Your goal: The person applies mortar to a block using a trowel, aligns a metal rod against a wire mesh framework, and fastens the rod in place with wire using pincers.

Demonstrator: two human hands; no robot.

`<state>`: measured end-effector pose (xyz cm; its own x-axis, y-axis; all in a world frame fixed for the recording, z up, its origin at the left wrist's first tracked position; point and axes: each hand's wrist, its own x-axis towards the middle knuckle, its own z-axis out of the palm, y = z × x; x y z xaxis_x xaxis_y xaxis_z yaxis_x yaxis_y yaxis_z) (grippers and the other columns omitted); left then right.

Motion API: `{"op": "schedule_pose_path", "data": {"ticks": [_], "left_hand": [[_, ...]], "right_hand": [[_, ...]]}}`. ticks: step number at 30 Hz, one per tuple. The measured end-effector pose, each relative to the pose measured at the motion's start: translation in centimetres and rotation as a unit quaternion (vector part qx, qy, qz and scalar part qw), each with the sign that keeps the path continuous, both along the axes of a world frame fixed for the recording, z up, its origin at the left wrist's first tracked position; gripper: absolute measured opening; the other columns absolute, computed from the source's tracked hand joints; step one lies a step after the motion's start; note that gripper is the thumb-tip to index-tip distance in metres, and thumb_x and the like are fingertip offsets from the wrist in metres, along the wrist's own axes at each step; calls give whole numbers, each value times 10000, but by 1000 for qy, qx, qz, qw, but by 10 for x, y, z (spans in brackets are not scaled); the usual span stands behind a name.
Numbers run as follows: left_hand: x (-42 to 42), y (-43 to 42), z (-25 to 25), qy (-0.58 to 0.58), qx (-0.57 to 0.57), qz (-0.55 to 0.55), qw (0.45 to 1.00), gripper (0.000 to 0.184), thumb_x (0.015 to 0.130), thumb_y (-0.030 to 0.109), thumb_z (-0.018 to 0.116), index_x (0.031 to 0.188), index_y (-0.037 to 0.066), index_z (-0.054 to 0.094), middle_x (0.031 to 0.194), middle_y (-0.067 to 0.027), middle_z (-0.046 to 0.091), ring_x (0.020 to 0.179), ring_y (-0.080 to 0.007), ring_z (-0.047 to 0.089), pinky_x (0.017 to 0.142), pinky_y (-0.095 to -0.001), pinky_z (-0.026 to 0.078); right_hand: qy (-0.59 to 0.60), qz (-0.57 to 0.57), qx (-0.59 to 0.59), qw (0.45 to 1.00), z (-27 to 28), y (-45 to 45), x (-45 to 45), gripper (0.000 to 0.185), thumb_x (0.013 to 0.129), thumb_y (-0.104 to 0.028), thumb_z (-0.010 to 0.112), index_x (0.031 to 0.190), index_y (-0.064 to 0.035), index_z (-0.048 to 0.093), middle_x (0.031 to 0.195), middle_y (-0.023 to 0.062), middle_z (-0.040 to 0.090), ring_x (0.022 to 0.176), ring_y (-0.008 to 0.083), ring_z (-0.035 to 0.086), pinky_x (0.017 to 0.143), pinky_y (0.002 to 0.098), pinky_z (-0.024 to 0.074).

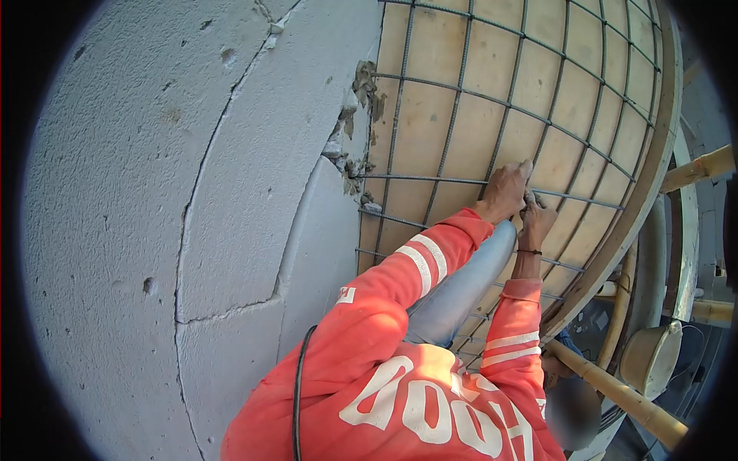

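My left hand (504, 192) is closed over a crossing of the steel rebar mesh (438, 179), its thumb and fingers pressed together. Right beside it and touching it, my right hand (538, 218) is closed too, with a dark band at the wrist. Whatever lies between the fingers is hidden or too small to name. Ribbed bars of the mesh run in a grid over pale wooden boards (430, 50). My bent knee in blue jeans (469, 280) rests near the mesh, between my red sleeves.
A grey block wall (223, 177) with rough mortar (355, 131) borders the mesh on the left. A curved wooden edge (653, 180) bounds it on the right. Beyond are bamboo poles (615, 392), a bucket (649, 359) and another person (573, 411) lower down.
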<state>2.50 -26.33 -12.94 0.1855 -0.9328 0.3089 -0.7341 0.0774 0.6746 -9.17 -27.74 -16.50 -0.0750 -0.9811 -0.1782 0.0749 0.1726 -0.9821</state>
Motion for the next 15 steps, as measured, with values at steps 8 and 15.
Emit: {"op": "schedule_pose_path", "data": {"ticks": [8, 15], "left_hand": [[13, 5, -14, 197, -69, -37, 977, 204, 761, 6, 714, 934, 47, 613, 812, -150, 704, 779, -307, 718, 707, -383, 553], [9, 3, -15, 233, -50, -40, 970, 251, 767, -4, 740, 1013, 37, 708, 882, -134, 750, 863, -245, 747, 783, -327, 577]], "right_hand": [[11, 12, 76, 997, 9, -4, -8, 189, 846, -119, 804, 907, 46, 736, 654, -25, 564, 486, 52, 414, 422, 237, 280], [38, -8, 40, 998, 13, 1, -1, 178, 843, -115, 800, 860, 49, 731, 661, -2, 601, 508, 72, 472, 444, 234, 336]]}}
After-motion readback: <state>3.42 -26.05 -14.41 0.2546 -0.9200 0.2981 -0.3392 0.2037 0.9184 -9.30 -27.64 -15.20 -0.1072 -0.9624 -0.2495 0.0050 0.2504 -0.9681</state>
